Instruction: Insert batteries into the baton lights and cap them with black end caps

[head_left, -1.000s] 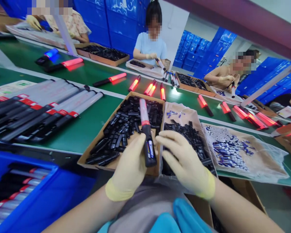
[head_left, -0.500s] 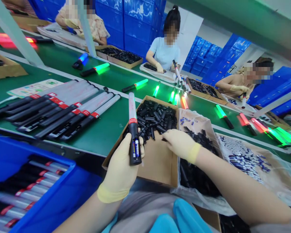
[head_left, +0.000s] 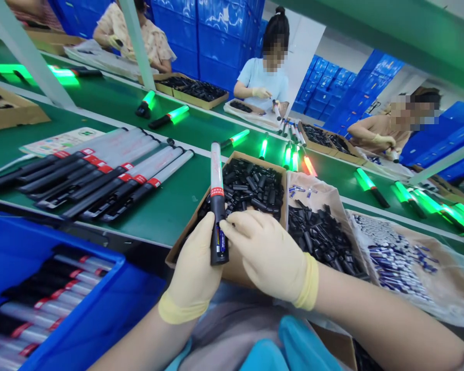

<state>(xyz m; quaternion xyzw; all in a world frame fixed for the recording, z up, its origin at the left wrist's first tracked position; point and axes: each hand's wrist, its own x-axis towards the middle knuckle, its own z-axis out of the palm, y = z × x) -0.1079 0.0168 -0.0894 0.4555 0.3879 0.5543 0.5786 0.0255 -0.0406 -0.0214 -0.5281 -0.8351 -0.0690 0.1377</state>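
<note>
In my left hand [head_left: 197, 252], gloved in pale yellow, is a light stick [head_left: 217, 172] with a clear tube, a red band and a black handle. It stands nearly upright, and its open battery slot shows blue batteries [head_left: 220, 240]. My right hand [head_left: 270, 250], in the same kind of glove, is pinched at the upper end of that slot. A small black battery cover seems to be in its fingertips, mostly hidden by them. Just beyond both hands is a cardboard box [head_left: 189, 221] of loose black covers [head_left: 251, 183].
Several unlit light sticks [head_left: 139, 178] lie on the green bench at left, above a blue bin [head_left: 118, 265] holding more. Right are black parts [head_left: 320, 237] and batteries [head_left: 394, 268] in lined trays. Lit sticks [head_left: 371, 185] lie on the belt; co-workers [head_left: 263, 82] sit beyond.
My right hand has moved left from the box of black covers to the battery slot. The left hand still holds the stick. Several sticks on the belt have shifted right, some turning green.
</note>
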